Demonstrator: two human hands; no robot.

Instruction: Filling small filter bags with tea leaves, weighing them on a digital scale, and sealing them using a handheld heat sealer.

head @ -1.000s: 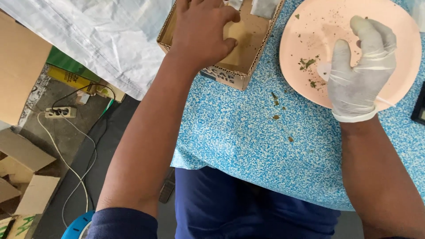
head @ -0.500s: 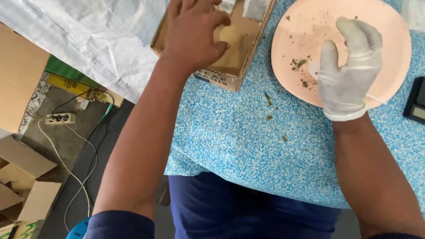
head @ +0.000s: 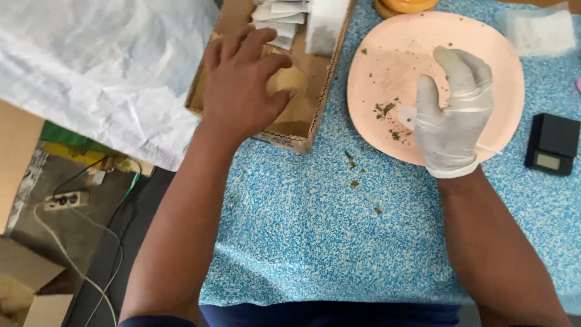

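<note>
Your bare left hand (head: 242,85) lies palm-down inside the shallow cardboard box (head: 315,115), fingers loosely spread over a brown paper pouch (head: 289,82); white sachets (head: 302,21) sit at the box's far end. Your gloved right hand (head: 451,115) rests on the pink plate (head: 375,60), fingers together, apparently pinching a small white sachet (head: 408,115) beside green herb crumbs (head: 385,109). Small black pocket scale (head: 552,145) sits right of the plate on the blue speckled tablecloth (head: 315,242).

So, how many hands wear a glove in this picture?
1. The right hand wears a thin white glove and rests on the round pink plate. The bare left hand lies in the shallow brown cardboard box.
</note>
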